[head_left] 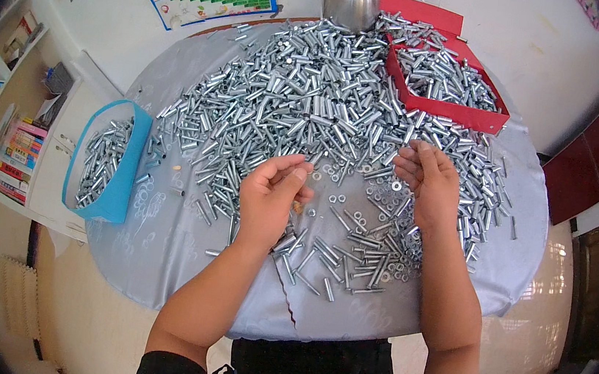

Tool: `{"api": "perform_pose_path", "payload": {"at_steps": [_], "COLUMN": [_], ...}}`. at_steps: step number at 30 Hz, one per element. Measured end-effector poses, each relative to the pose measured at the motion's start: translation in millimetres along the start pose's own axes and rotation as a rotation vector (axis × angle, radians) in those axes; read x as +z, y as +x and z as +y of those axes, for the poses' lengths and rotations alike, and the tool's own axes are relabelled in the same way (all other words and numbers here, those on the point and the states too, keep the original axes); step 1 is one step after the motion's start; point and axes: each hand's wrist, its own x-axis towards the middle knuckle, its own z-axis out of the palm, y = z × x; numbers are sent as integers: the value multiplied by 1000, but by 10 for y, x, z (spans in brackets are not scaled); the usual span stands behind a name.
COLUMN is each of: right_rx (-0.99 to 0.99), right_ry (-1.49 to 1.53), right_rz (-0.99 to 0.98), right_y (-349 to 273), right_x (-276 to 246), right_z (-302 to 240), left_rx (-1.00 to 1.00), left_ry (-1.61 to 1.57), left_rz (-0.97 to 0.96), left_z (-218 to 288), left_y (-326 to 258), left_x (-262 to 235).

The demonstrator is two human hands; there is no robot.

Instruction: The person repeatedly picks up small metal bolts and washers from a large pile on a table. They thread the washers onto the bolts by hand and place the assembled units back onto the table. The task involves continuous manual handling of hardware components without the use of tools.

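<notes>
Honestly, I cannot tell whether your curled fingers grip anything, and a low sweep could scatter the loose bolts across the counter.

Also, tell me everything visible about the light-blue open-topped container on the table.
The light-blue open-topped container has thin, smooth walls, perhaps card or plastic. It stands near the left edge of the silvery-grey tablecloth, holding a jumble of silvery metal fasteners. Loose silvery metal pieces lie by its right wall. The left hand and right hand are both apart from it.
</notes>
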Motion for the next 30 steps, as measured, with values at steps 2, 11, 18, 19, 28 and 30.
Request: {"api": "perform_pose_path", "payload": {"at_steps": [2,11,18,19,28,30], "right_rx": [2,17,-17,-26,-23,-43], "right_ry": [-12,-58,-63,-64,-72,-101], "right_rz": [-23,-77,-46,-35,-19,0], "right_y": [-2,-48,-30,-23,-30,-23], "right_x": [-14,25,-5,-12,-10,-9], "right_z": [4,2,-5,-10,-29,-29], "left_rx": [8,24,655,671,656,640], "left_ry": [-8,180,904,963,1076,1069], "left_rz": [18,-41,-552,-616,-663,-656], "left_z": [0,2,4,-68,-42,-54], "left_y": [0,-22,-80,-70,-128,-127], "left_x": [5,-22,73,58,95,95]}}
